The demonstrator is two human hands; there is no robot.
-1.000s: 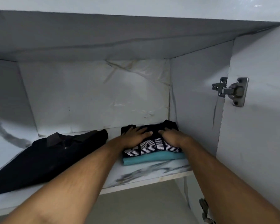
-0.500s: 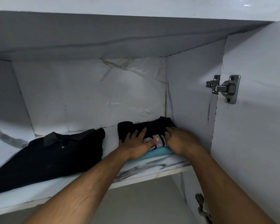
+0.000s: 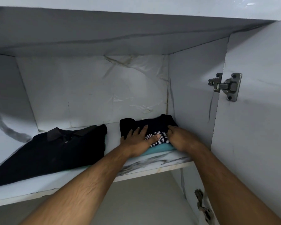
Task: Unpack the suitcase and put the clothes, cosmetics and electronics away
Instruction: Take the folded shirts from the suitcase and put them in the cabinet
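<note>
White marble-look wardrobe shelf (image 3: 152,161) here, door swung open on the right with a metal hinge (image 3: 225,86) up high and another hinge (image 3: 203,207) lower down. Folded black tee with white striped lettering (image 3: 152,125) sits at the right end of the shelf, tucked near the side wall, stacked on a teal folded garment (image 3: 159,147). Left hand (image 3: 139,140) lies flat on the tee, fingers spread and straight, pressing down. Right hand (image 3: 180,138) is on the tee's right side with fingers curled; can't tell if it's actually pinching fabric or just pushing. Over on the left, apart from the stack, a black polo shirt (image 3: 55,151) lies with its collar toward the back wall.
</note>
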